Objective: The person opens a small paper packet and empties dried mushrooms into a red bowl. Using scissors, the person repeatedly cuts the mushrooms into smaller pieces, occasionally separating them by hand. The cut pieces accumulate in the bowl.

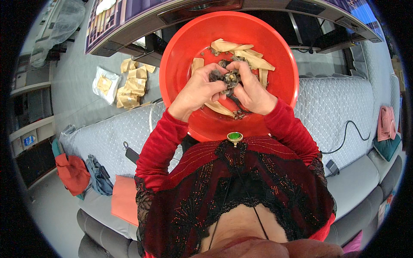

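Both my hands are over a large red plastic basin (180,64) in front of me. Between them is a dark, crinkled clump (231,80) that looks like dried wood ear fungus. My left hand (201,87) pinches its left side with thumb and fingers. My right hand (253,87) grips it from the right, the fingertips close to those of my left. Long tan dried strips (255,59) lie on the basin floor around the hands, and one strip (221,108) is nearer me. Small dark bits (239,114) are scattered beside it. My hands hide part of the basin floor.
A table (122,38) stands beyond the basin. Brown paper pieces (134,84) and a white plastic packet (106,84) lie on the floor at left. The quilted sofa cover (332,106) holds a black cable (345,135), a charger (332,167) and a phone (131,155).
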Motion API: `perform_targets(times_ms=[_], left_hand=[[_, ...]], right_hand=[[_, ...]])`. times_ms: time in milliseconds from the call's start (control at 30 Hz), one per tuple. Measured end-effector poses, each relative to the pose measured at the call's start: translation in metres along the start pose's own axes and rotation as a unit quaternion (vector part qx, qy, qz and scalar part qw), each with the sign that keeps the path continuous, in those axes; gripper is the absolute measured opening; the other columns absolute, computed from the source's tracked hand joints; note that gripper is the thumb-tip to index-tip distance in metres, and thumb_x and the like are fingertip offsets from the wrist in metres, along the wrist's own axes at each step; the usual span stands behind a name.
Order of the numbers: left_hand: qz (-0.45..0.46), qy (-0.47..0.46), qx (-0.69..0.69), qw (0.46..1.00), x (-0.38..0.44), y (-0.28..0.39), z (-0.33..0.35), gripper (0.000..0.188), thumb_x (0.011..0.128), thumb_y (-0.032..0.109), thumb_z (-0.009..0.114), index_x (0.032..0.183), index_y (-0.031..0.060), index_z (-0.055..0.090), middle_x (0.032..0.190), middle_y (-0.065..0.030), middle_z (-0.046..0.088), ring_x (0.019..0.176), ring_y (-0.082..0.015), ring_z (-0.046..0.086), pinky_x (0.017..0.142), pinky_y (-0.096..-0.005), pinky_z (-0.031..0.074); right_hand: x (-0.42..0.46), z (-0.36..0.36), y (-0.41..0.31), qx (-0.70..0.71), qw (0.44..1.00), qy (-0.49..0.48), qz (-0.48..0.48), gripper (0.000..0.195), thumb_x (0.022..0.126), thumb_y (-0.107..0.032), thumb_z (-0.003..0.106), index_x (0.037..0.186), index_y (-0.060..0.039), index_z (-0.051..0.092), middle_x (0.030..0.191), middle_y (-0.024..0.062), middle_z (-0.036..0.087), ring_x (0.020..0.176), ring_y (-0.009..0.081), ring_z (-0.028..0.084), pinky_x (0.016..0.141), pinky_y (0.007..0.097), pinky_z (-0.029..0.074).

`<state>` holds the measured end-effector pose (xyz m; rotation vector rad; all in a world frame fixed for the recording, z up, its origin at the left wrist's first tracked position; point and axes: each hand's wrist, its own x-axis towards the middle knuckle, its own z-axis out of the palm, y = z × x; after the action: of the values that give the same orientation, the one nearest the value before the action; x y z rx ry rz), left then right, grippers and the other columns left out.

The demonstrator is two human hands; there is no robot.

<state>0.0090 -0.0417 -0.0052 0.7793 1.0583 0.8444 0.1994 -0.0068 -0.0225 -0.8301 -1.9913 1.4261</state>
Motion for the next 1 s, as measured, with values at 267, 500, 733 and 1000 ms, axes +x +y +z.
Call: perform_targets(times_ms=[267, 500, 733, 1000], left_hand=[[-0.052, 0.025, -0.229, 0.972, 0.005, 0.001, -0.003, 0.023, 0.090, 0.004, 0.059, 0.111, -0.0008, 0.052, 0.092, -0.0090, 0.063, 0.068, -0.0143, 0.063, 0.053, -0.0214, 0.048], [0.025, 0.105, -0.196, 0.975, 0.005, 0.003, -0.003, 0.025, 0.090, 0.002, 0.057, 0.114, -0.0011, 0.052, 0.096, -0.0096, 0.064, 0.072, -0.0162, 0.065, 0.056, -0.0240, 0.049], [0.099, 0.150, -0.157, 0.971, 0.000, 0.005, 0.002, 0.030, 0.089, 0.000, 0.056, 0.119, 0.0013, 0.053, 0.098, -0.0089, 0.063, 0.072, -0.0174, 0.065, 0.056, -0.0245, 0.048], [0.148, 0.151, -0.166, 0.963, -0.002, 0.001, -0.001, 0.036, 0.087, -0.002, 0.059, 0.122, 0.0059, 0.055, 0.103, -0.0065, 0.065, 0.076, -0.0150, 0.064, 0.057, -0.0247, 0.049]], right_hand=[[0.006, -0.001, 0.005, 0.171, 0.983, 0.040, 0.062, 0.041, 0.093, -0.007, 0.055, 0.129, 0.0014, 0.038, 0.102, 0.0167, 0.058, 0.092, 0.0250, 0.060, 0.082, 0.0342, 0.048], [-0.001, -0.010, 0.018, -0.003, 0.995, 0.008, 0.098, 0.023, 0.094, -0.015, 0.056, 0.111, 0.0007, 0.053, 0.086, 0.0113, 0.059, 0.072, 0.0194, 0.058, 0.063, 0.0303, 0.047], [-0.041, -0.001, 0.051, -0.426, 0.879, -0.213, 0.001, 0.025, 0.075, -0.013, 0.067, 0.093, 0.0018, 0.058, 0.090, 0.0204, 0.060, 0.084, 0.0365, 0.063, 0.072, 0.0438, 0.053], [-0.042, 0.015, 0.053, -0.562, 0.798, -0.217, 0.022, 0.022, 0.075, -0.011, 0.065, 0.094, -0.0012, 0.060, 0.090, 0.0152, 0.061, 0.083, 0.0285, 0.065, 0.064, 0.0419, 0.054]])
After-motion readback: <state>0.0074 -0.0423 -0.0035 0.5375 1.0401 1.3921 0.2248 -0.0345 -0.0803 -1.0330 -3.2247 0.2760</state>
